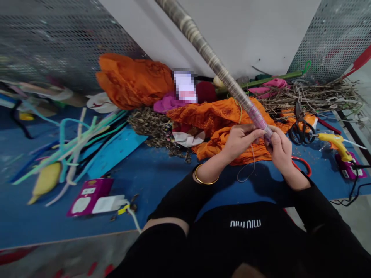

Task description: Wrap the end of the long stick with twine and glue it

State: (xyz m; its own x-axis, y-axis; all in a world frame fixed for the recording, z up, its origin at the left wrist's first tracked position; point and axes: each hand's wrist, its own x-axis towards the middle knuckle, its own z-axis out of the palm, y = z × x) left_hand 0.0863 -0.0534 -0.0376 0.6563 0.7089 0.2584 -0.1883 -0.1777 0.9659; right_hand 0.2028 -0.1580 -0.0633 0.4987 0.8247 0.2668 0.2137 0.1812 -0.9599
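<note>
A long grey-and-cream wrapped stick slants from the top of the view down to my hands. Near its lower end it is bound in pink and purple. My right hand is closed around that end. On the other side, my left hand is closed too, its thumb and fingers pressed to the bound part. From beneath my left hand a thin cord hangs in a loose loop. Orange patterned cloth lies bunched behind and under both hands. The fingertips are partly hidden.
Black scissors and a yellow glue gun lie at the right, near dry twigs. Leftward on the blue table are coloured foam strips, a purple power strip and dried plant matter. A white panel stands behind.
</note>
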